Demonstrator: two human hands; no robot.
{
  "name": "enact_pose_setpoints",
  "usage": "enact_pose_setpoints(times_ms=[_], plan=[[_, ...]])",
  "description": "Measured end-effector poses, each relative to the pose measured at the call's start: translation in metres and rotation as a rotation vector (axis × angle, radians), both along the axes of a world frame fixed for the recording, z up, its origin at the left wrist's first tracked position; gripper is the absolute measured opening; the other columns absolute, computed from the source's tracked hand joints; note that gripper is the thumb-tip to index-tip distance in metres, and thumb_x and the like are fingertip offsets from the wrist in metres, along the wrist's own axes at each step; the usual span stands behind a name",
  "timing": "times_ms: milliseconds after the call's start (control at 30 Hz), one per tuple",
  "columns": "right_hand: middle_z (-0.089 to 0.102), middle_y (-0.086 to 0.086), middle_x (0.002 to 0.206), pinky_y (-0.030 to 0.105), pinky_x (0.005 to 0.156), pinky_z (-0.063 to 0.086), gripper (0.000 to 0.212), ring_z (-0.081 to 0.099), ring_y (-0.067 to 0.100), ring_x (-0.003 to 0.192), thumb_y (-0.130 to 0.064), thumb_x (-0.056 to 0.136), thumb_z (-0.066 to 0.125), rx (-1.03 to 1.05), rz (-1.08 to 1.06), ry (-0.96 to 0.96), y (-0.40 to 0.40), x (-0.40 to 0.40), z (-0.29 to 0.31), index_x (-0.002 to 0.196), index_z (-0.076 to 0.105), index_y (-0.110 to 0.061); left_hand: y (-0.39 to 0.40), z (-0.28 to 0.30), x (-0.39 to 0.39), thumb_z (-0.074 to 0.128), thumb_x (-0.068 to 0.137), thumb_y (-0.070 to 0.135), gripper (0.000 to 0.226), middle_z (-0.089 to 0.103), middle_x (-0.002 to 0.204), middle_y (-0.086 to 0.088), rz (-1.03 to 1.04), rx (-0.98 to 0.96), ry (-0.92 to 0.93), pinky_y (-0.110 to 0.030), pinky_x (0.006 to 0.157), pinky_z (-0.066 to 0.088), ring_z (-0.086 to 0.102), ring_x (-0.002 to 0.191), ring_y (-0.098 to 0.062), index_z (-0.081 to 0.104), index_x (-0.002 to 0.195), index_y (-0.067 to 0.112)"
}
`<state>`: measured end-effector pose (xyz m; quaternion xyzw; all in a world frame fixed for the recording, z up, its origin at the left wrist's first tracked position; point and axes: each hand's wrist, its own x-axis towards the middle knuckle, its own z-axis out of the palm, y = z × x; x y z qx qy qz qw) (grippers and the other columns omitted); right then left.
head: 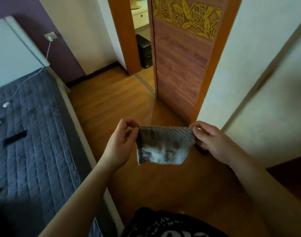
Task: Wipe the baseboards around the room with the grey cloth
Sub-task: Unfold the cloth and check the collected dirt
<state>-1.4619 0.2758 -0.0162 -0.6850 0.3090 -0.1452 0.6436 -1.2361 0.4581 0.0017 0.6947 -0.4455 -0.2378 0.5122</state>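
The grey cloth hangs spread out in front of me above the wooden floor, with pale dusty patches on its lower half. My left hand pinches its upper left corner between thumb and fingers. My right hand pinches the upper right corner. A dark brown baseboard runs along the foot of the far wall, from the bed's head to the door frame. Another dark baseboard strip shows at the foot of the right wall.
A bed with a blue quilted cover fills the left side, with a charger cable and small items on it. A wooden door with gold rose carving stands open ahead. The wooden floor lies between bed and right wall.
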Motion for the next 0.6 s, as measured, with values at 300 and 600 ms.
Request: enact_pose_setpoints(times_ms=[300,600], plan=[[0.071,-0.013,0.09,0.027,0.073,0.045,0.035,0.066,0.003,0.088,-0.042,0.104,0.04,0.168,-0.129,0.015,-0.017,0.119,-0.022,0.088,0.071,-0.038,-0.042,-0.024,0.05,0.04,0.106,0.02,0.021,0.057,0.098,0.013,0.393,0.053,-0.156,-0.009,0.067,0.045,0.056,0.09,0.002,0.045,0.11,0.04],[0.062,0.019,0.13,0.041,0.099,0.049,0.058,0.058,0.031,0.124,-0.032,0.087,0.065,0.665,0.163,-0.083,-0.056,0.229,-0.037,0.136,0.054,-0.002,-0.056,-0.031,0.168,0.057,0.098,0.033,0.027,0.063,0.111,0.008,0.543,0.018,0.427,-0.018,0.062,0.055,0.069,0.088,-0.004,0.054,0.124,0.04]])
